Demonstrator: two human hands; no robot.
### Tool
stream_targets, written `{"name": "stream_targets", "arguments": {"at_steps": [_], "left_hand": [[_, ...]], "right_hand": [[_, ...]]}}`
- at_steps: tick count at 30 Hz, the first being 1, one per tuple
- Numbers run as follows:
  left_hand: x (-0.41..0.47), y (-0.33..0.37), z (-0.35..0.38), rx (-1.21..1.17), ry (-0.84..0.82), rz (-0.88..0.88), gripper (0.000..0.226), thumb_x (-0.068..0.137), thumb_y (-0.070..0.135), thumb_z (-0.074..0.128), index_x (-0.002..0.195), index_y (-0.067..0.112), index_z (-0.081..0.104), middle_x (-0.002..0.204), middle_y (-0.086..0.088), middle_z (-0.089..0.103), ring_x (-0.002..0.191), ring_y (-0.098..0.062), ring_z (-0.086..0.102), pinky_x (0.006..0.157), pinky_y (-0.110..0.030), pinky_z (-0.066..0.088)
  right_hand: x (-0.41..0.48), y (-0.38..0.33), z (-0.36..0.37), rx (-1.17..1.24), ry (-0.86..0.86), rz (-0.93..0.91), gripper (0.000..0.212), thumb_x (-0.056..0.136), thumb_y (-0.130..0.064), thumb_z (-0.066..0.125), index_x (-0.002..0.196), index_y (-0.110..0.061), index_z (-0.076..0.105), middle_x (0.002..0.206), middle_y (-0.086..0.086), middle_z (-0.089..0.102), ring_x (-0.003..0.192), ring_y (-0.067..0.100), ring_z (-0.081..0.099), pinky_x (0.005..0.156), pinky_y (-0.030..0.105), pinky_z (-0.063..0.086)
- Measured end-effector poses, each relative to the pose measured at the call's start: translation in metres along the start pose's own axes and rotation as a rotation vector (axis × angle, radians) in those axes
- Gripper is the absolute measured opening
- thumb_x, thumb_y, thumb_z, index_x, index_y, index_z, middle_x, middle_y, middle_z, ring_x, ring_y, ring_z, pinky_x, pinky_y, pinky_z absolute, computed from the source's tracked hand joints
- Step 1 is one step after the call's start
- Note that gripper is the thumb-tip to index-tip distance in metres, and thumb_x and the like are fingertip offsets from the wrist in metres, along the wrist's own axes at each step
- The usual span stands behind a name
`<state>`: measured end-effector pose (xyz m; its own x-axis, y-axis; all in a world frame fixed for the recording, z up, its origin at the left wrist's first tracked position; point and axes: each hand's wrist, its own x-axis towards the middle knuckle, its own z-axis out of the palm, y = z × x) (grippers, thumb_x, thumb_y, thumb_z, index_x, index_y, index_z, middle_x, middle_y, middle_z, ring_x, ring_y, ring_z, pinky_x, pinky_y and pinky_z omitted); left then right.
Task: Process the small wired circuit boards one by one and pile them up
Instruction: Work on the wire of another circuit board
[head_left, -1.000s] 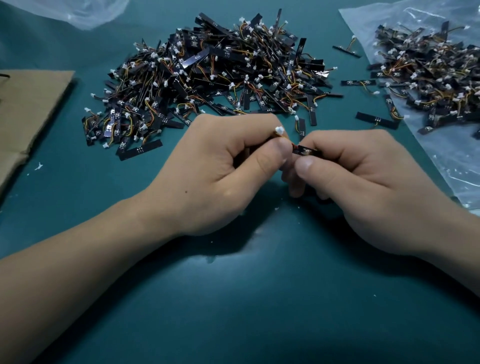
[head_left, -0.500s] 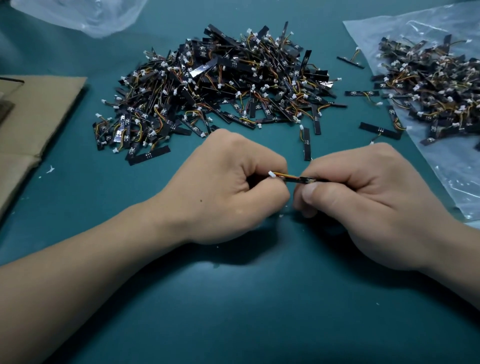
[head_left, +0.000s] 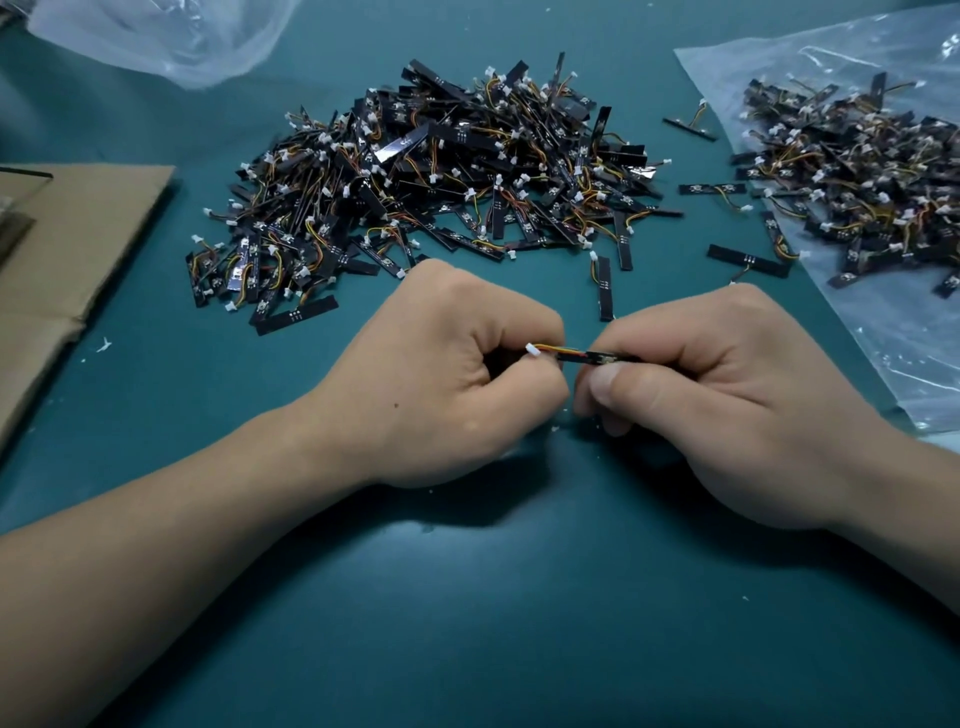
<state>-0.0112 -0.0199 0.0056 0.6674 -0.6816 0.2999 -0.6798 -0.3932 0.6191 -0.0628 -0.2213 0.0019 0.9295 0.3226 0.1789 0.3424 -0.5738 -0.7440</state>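
1. One small wired board (head_left: 602, 357) was held level, just above the green worktop (head_left: 467, 623), right between the two hands!
2. The right hand (head_left: 727, 395) pinched the black strip, thumb under it and fingers curled over.
3. The left hand (head_left: 457, 384) was curled tight on the board's wires (head_left: 550, 349), with the white connector (head_left: 532, 349) poking out.
4. Just behind the knuckles sprawled the big pile (head_left: 441, 182) of boards, a few strays lying beside it.
5. Far right, a second pile (head_left: 857, 176) sat on a clear plastic sheet (head_left: 883, 322). Cardboard (head_left: 78, 234) lay at the left edge.
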Motion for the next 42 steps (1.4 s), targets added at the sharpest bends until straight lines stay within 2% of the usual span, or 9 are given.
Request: {"name": "stream_targets", "arguments": {"at_steps": [6, 11, 14, 19, 26, 32, 36, 42], "left_hand": [[-0.0005, -0.0008, 0.0000, -0.017, 0.008, 0.004, 0.025, 0.078, 0.004, 0.055, 0.055, 0.002, 0.049, 0.050, -0.007, 0.031, 0.049, -0.025, 0.032, 0.047, -0.040, 0.029], [-0.0002, -0.0006, -0.0004, -0.012, -0.001, 0.008, 0.025, 0.078, 0.004, 0.055, 0.054, 0.003, 0.047, 0.050, -0.007, 0.030, 0.049, -0.026, 0.032, 0.047, -0.039, 0.029], [-0.0007, -0.0011, -0.0009, -0.034, -0.015, 0.011, 0.024, 0.079, 0.003, 0.055, 0.056, 0.001, 0.051, 0.049, -0.007, 0.033, 0.050, -0.026, 0.034, 0.047, -0.039, 0.030], [-0.0013, -0.0016, -0.0018, -0.036, -0.014, 0.002, 0.023, 0.081, 0.005, 0.054, 0.059, -0.001, 0.056, 0.050, -0.009, 0.038, 0.051, -0.028, 0.039, 0.049, -0.041, 0.033], [-0.0006, -0.0003, -0.0001, -0.023, -0.001, 0.004, 0.025, 0.082, 0.004, 0.055, 0.058, 0.000, 0.053, 0.050, -0.008, 0.036, 0.051, -0.026, 0.038, 0.049, -0.040, 0.032], [0.0003, 0.0003, -0.0004, -0.008, 0.009, 0.005, 0.024, 0.080, 0.004, 0.054, 0.056, -0.002, 0.050, 0.050, -0.010, 0.033, 0.051, -0.027, 0.035, 0.049, -0.041, 0.030], [-0.0004, -0.0002, -0.0008, -0.016, 0.012, 0.010, 0.024, 0.080, 0.006, 0.054, 0.058, -0.002, 0.057, 0.049, -0.010, 0.038, 0.050, -0.029, 0.040, 0.048, -0.040, 0.032], [-0.0005, 0.0006, -0.0009, -0.026, 0.018, 0.009, 0.025, 0.078, 0.003, 0.055, 0.054, -0.002, 0.050, 0.049, -0.008, 0.030, 0.048, -0.024, 0.031, 0.046, -0.038, 0.028]], "right_hand": [[0.0005, -0.0007, 0.0004, 0.042, -0.003, 0.023, 0.029, 0.090, -0.021, 0.057, 0.069, -0.005, 0.069, 0.056, 0.010, 0.059, 0.054, 0.025, 0.055, 0.054, 0.042, 0.042], [0.0006, -0.0019, 0.0000, 0.121, -0.001, 0.063, 0.026, 0.087, -0.020, 0.058, 0.068, -0.009, 0.072, 0.056, 0.007, 0.063, 0.050, 0.020, 0.058, 0.049, 0.033, 0.044], [0.0004, -0.0029, 0.0004, 0.101, -0.003, 0.062, 0.025, 0.088, -0.020, 0.058, 0.070, -0.011, 0.072, 0.058, 0.004, 0.065, 0.049, 0.015, 0.057, 0.048, 0.026, 0.043], [0.0000, -0.0041, -0.0001, 0.122, -0.002, 0.077, 0.026, 0.088, -0.020, 0.058, 0.069, -0.009, 0.072, 0.057, 0.006, 0.064, 0.048, 0.015, 0.055, 0.047, 0.021, 0.041], [-0.0003, -0.0049, -0.0006, 0.100, -0.008, 0.072, 0.026, 0.090, -0.020, 0.055, 0.069, -0.020, 0.069, 0.061, -0.006, 0.065, 0.053, 0.014, 0.057, 0.051, 0.022, 0.041], [0.0002, -0.0039, -0.0002, 0.121, -0.011, 0.071, 0.025, 0.089, -0.017, 0.056, 0.068, -0.016, 0.068, 0.060, -0.003, 0.064, 0.050, 0.012, 0.058, 0.049, 0.018, 0.042], [0.0005, -0.0034, -0.0009, 0.155, -0.018, 0.065, 0.026, 0.090, -0.017, 0.056, 0.067, -0.017, 0.068, 0.060, -0.002, 0.065, 0.049, 0.012, 0.058, 0.049, 0.018, 0.042], [0.0013, -0.0017, -0.0010, 0.147, -0.032, 0.035, 0.026, 0.092, -0.022, 0.055, 0.070, -0.021, 0.069, 0.061, -0.004, 0.065, 0.049, 0.011, 0.057, 0.049, 0.020, 0.042]]}}
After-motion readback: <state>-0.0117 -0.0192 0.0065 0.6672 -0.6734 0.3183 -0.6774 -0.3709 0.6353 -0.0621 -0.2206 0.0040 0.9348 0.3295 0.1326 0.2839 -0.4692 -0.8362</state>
